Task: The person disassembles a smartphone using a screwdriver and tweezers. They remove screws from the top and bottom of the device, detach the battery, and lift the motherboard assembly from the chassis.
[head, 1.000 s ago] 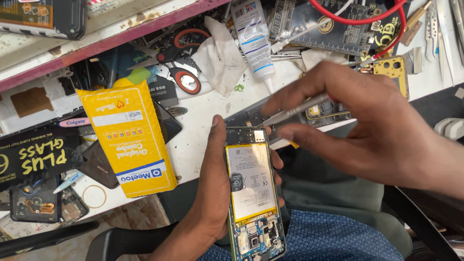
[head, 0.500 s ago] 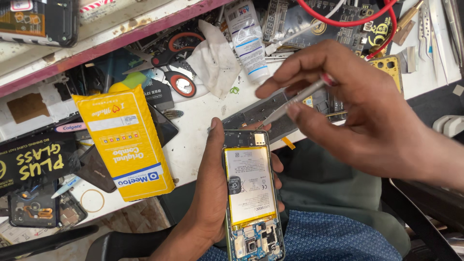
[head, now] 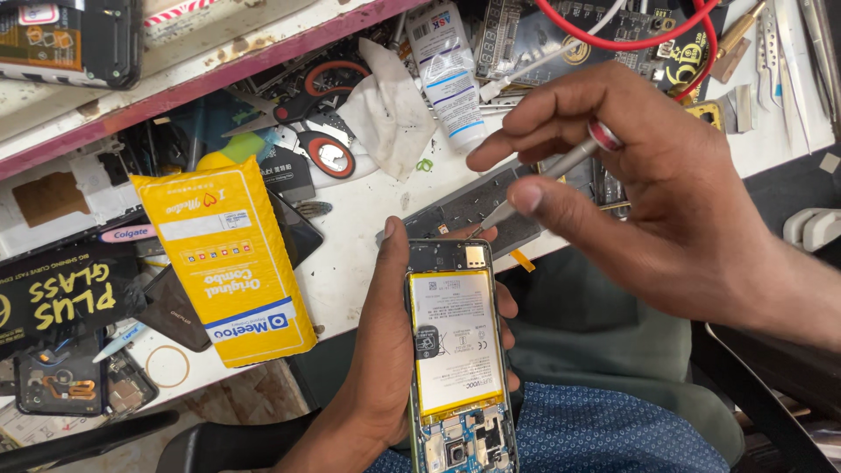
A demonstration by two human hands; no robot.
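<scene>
Our left hand (head: 385,350) cradles an opened phone (head: 460,359), flat white battery exposed, over our lap; right hand (head: 648,193) pinches a slim metal screwdriver (head: 547,175) above phone's top edge, w/ yellow box (head: 232,263) on bench.

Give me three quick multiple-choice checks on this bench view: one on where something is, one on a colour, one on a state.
1. Where is the yellow box?
A. On the white bench, left of the opened phone
B. On the person's lap
C. In the right hand

2. What colour are the scissors' handles?
A. Blue
B. Red and black
C. Green

3. What state is the opened phone in?
A. Back cover fitted
B. Back off, battery showing
C. Lying screen-up on the bench

Answers: 1 A, it lies flat on the bench. 2 B, the rings show red and black. 3 B, the left hand holds it with the battery bare, while the right hand holds a screwdriver.
</scene>
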